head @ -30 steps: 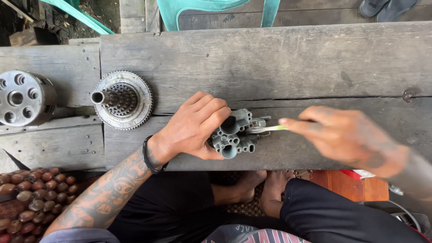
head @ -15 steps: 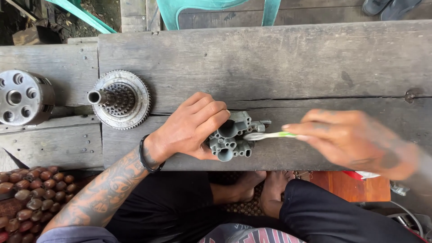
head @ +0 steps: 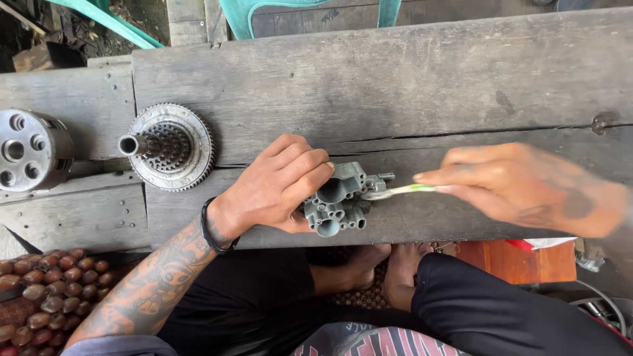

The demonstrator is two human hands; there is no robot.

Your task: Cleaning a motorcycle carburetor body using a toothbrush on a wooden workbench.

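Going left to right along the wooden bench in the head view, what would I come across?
Round metal drum with holes → toothed gear wheel with a centre shaft → left hand → grey metal casting with tubes, held by it → small green-handled brush → right hand, blurred, holding the brush.

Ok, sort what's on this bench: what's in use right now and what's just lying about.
In use:
- left hand gripping the grey metal casting
- right hand holding the green-and-white brush against the casting

Lying about:
- toothed gear hub on the wooden bench
- round drilled metal drum
- beaded seat mat
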